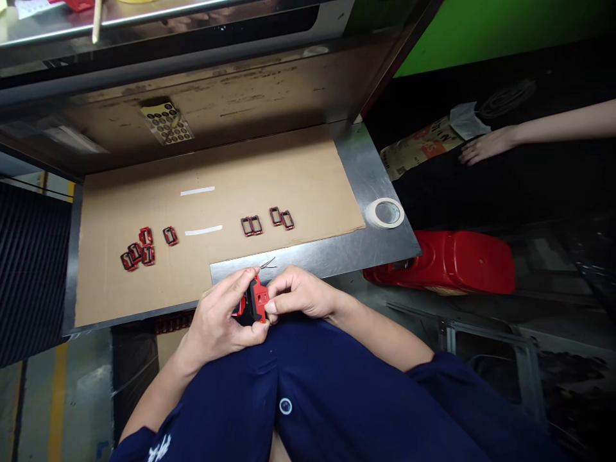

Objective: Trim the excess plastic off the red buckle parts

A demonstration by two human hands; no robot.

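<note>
My left hand (219, 314) is closed around a small red and black plastic part (260, 299), its fingers along the top and its thumb at the lower end. From the other side, the thumb and forefinger of my right hand (303, 293) pinch that part's right edge. Another bit of red (239, 307) shows inside the left palm, mostly covered, and I cannot tell whether it belongs to the same part. A thin forked metal piece (268, 263), perhaps tweezers, shows just above the fingertips at the bench's front edge.
On the cardboard sheet (283, 160) lie several red and black frames (147, 255) at left and more frames (251, 225) near the middle. A tape roll (386, 212) rests on the metal bench at right. Beyond, another person's hand (488, 146) lies near a printed bag (423, 144).
</note>
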